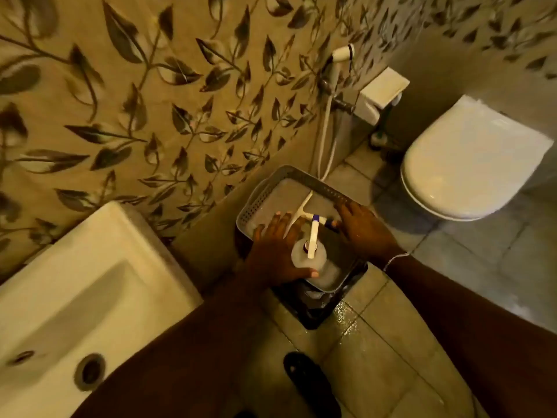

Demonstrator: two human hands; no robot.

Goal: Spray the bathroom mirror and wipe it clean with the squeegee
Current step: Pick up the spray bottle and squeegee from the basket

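A grey perforated basket (pixel 256 200) stands on a dark bin below me. Inside it stands a clear spray bottle (pixel 324 267) with a white nozzle, seen from above. A white squeegee (pixel 301 211) lies flat in the basket, its blue and white handle pointing right. My left hand (pixel 271 248) wraps the bottle's left side, thumb curled round its front. My right hand (pixel 364 230) rests flat over the end of the squeegee handle and the basket's right rim, fingers spread. The mirror is out of view.
A white washbasin (pixel 75 282) juts out at the lower left. The closed toilet (pixel 470 164) stands at the right, with a hand sprayer and hose (pixel 334 64) on the leaf-patterned wall. The tiled floor (pixel 346 321) is wet. My dark sandal (pixel 304 378) shows below.
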